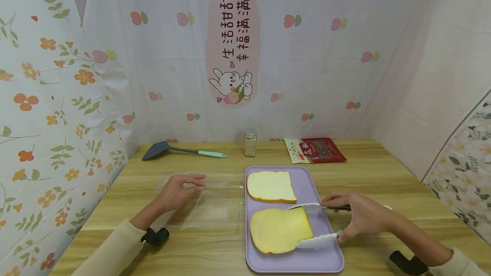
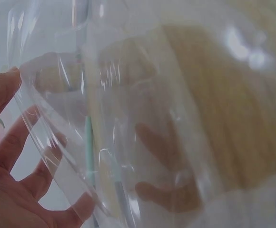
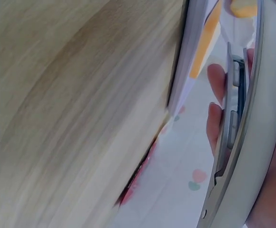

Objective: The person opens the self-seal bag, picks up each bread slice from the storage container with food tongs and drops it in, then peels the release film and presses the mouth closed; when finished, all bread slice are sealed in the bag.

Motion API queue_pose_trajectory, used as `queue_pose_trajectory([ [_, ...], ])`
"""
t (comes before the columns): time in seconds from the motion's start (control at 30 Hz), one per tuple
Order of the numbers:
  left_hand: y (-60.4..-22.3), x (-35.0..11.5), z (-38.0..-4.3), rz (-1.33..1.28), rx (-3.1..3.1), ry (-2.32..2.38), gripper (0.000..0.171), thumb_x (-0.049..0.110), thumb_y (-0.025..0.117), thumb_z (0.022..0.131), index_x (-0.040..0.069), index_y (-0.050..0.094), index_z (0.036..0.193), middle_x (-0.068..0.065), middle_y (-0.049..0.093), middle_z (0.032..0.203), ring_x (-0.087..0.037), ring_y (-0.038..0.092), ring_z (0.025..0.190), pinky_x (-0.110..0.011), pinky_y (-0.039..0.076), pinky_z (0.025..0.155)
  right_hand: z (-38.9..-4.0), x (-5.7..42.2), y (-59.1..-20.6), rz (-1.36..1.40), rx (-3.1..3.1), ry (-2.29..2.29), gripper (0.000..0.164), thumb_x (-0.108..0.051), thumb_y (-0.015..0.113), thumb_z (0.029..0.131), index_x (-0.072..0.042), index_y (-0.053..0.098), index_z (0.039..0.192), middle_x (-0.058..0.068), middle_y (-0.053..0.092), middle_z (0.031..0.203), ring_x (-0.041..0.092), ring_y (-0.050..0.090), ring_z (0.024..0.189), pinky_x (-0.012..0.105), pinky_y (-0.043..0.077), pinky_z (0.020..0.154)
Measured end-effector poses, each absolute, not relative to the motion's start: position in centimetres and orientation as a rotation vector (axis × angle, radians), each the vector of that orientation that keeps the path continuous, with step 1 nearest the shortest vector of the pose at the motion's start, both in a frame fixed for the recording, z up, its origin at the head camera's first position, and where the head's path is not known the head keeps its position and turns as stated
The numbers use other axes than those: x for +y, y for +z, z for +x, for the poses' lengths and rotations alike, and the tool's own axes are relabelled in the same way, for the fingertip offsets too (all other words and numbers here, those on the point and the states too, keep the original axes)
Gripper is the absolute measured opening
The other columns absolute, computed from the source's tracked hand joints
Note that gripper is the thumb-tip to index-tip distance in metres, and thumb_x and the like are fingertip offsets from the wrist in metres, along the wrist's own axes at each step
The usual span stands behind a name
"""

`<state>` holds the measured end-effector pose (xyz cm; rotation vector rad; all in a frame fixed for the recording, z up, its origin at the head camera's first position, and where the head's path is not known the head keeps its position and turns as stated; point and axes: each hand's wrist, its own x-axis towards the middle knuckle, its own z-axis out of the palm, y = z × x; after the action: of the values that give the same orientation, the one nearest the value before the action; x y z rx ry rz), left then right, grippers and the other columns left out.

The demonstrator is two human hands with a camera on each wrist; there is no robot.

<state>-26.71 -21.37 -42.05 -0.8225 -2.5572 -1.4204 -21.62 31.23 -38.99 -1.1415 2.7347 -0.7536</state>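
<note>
My left hand [image 1: 180,193] holds a clear plastic bag [image 1: 216,205] by its left side. In the left wrist view the bag's film [image 2: 142,95] bulges in front of the spread fingers [image 2: 50,166]. My right hand [image 1: 362,212] grips a pair of tongs [image 1: 318,240] with white scalloped ends, their metal arms spread apart. These ends straddle the right part of the nearer bread slice [image 1: 276,231], which lies on a lilac tray [image 1: 333,263]. Farther back on that tray lies another bread slice [image 1: 270,186]. The tongs' handle [image 3: 266,114] fills the right wrist view's right side.
Along the back of the wooden table [image 1: 364,173] lie a spatula [image 1: 180,150] with a mint handle and a red snack packet [image 1: 318,150]. Between them stands a small glass jar [image 1: 250,143]. Printed curtains [image 1: 326,76] close off the back and sides.
</note>
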Motion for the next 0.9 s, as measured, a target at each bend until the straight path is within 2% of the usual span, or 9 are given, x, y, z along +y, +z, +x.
queue_pose_trajectory([
  [0.23,-42.0,-21.4,-26.7,-0.805,-2.551,-1.431,0.019,0.014,0.072,0.091,0.0,0.077,0.103,-0.021,0.065,0.126,-0.039,0.058,0.122,-0.055,0.049,0.092,-21.9,31.4,-39.0,-1.136,2.762,-0.811,0.071,-0.037,0.092,0.064,-0.016,0.069,0.128,-0.009,0.064,0.121,0.009,0.06,0.109,0.028,0.053,0.084],
  [0.47,-42.0,-21.5,-26.7,-0.801,-2.532,-1.424,0.017,0.012,0.072,0.091,0.0,0.077,0.101,-0.019,0.066,0.125,-0.04,0.058,0.121,-0.057,0.048,0.093,-22.7,30.5,-38.6,-1.071,2.838,-0.77,0.071,-0.043,0.092,0.065,-0.016,0.069,0.127,-0.01,0.063,0.12,0.01,0.06,0.107,0.029,0.053,0.084],
  [0.7,-42.1,-21.5,-26.8,-0.798,-2.517,-1.439,0.017,0.012,0.072,0.091,0.001,0.078,0.102,-0.018,0.066,0.125,-0.038,0.059,0.121,-0.058,0.047,0.093,-24.1,29.5,-38.8,-1.101,2.858,-0.802,0.065,-0.043,0.092,0.065,-0.012,0.074,0.119,-0.012,0.063,0.117,0.01,0.059,0.106,0.027,0.052,0.084],
  [0.8,-42.1,-21.5,-26.8,-0.8,-2.516,-1.441,0.017,0.012,0.072,0.091,0.001,0.077,0.102,-0.017,0.066,0.126,-0.039,0.058,0.122,-0.059,0.047,0.092,-24.5,28.9,-38.7,-1.08,2.882,-0.75,0.067,-0.047,0.091,0.064,-0.013,0.073,0.119,-0.015,0.062,0.118,0.009,0.059,0.108,0.032,0.052,0.087],
  [0.9,-42.0,-21.5,-26.7,-0.803,-2.511,-1.439,0.017,0.012,0.071,0.091,0.001,0.077,0.103,-0.016,0.066,0.126,-0.04,0.058,0.122,-0.059,0.047,0.092,-24.7,28.2,-38.5,-1.033,2.884,-0.75,0.074,-0.051,0.091,0.063,-0.015,0.069,0.123,-0.012,0.064,0.121,0.015,0.06,0.112,0.042,0.052,0.091],
])
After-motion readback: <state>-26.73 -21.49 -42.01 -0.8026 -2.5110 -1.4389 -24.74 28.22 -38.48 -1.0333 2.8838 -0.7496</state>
